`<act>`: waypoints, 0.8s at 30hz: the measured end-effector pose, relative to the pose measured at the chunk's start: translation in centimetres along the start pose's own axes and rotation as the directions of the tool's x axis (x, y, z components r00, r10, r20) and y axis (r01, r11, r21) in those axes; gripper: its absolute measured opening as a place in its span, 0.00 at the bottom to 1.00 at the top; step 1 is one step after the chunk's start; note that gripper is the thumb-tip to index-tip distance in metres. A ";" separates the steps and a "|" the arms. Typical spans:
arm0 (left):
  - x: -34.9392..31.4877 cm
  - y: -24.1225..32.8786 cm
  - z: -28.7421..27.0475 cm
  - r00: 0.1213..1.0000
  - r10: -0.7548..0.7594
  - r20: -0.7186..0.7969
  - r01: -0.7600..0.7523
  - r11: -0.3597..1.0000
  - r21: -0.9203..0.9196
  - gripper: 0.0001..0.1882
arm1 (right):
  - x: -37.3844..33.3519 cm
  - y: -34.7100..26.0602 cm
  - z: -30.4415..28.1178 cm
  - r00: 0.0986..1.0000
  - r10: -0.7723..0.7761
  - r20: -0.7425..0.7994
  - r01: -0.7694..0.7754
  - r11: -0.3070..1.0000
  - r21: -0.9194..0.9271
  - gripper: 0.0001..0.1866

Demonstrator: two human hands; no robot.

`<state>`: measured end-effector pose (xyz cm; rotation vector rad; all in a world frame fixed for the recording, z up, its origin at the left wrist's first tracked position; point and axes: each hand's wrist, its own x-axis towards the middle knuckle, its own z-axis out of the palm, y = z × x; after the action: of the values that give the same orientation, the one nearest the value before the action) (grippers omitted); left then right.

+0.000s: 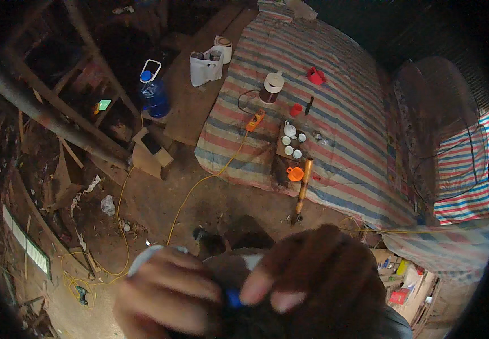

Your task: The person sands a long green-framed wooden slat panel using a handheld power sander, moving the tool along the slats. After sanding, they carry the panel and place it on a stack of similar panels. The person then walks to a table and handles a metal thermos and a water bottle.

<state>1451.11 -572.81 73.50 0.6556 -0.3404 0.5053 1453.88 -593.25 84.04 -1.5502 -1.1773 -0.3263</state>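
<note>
Both hands are raised close to the camera at the lower edge, blurred. My left hand (168, 291) has its fingers curled inward, with something pale behind the knuckles. Beside it my right hand (323, 277) is bent over, two fingertips close together. Between the hands shows a small bright blue piece (234, 298), touching or very near the right fingertips. Dark shapes just below it are too unclear to name. Whatever each hand grips is mostly hidden by the fingers.
A striped sheet (346, 124) carries a teapot set with white cups (297, 153), an orange cup (295, 173), a jug (272, 87) and an orange power strip (255, 120). A bamboo pipe (303, 192) stands at its edge. Yellow cord (196, 183) crosses the floor; left are a blue bottle (155, 97) and cardboard box (149, 155).
</note>
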 end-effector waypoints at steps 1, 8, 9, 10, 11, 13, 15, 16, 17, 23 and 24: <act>1.9 0.2 0.8 0.994 0.013 0.113 -0.027 0.992 0.120 0.11 | 0.6 3.2 0.3 0.999 -0.048 -0.026 0.050 0.992 0.114 0.21; 14.5 -13.7 8.3 0.921 -0.098 0.377 0.098 0.995 0.019 0.11 | 4.2 11.7 -7.0 0.998 -0.057 -0.032 0.060 0.994 0.092 0.16; 16.0 -15.7 8.5 0.919 -0.104 0.379 0.103 0.994 0.024 0.11 | 4.7 13.6 -8.1 0.998 -0.056 -0.032 0.059 0.993 0.100 0.15; 17.5 -17.2 8.5 0.924 -0.105 0.369 0.098 0.994 0.037 0.11 | 5.4 15.4 -9.0 0.997 -0.066 -0.031 0.069 0.991 0.119 0.15; 18.8 -18.6 8.5 0.927 -0.106 0.359 0.096 0.994 0.048 0.11 | 6.2 17.3 -9.9 0.997 -0.072 -0.033 0.076 0.987 0.140 0.14; 21.4 -21.5 7.9 0.938 -0.110 0.329 0.091 0.993 0.073 0.11 | 7.7 21.4 -11.5 0.997 -0.079 -0.027 0.082 0.981 0.173 0.13; 24.2 -24.2 6.8 0.950 -0.113 0.291 0.089 0.992 0.093 0.11 | 9.5 25.6 -12.7 0.997 -0.079 -0.019 0.081 0.977 0.199 0.12; 25.7 -25.4 6.0 0.956 -0.110 0.272 0.084 0.991 0.104 0.11 | 10.7 27.7 -12.8 0.997 -0.079 -0.012 0.080 0.974 0.212 0.11; 27.4 -26.9 5.8 0.957 -0.114 0.266 0.091 0.991 0.097 0.10 | 11.6 29.6 -13.8 0.997 -0.075 -0.015 0.076 0.977 0.200 0.11; 37.4 -30.1 -1.2 0.981 -0.102 0.166 0.068 0.978 0.198 0.10 | 17.6 41.5 -14.2 1.000 -0.009 0.018 0.005 0.985 0.174 0.08; 38.9 -30.0 -2.7 0.984 -0.095 0.149 0.063 0.976 0.208 0.10 | 18.7 43.3 -14.0 1.000 0.009 0.029 -0.013 0.988 0.156 0.08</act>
<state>1500.02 -578.40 74.35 0.9068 -0.4140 0.4152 1502.56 -591.42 77.30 -1.4279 -1.1876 -0.1998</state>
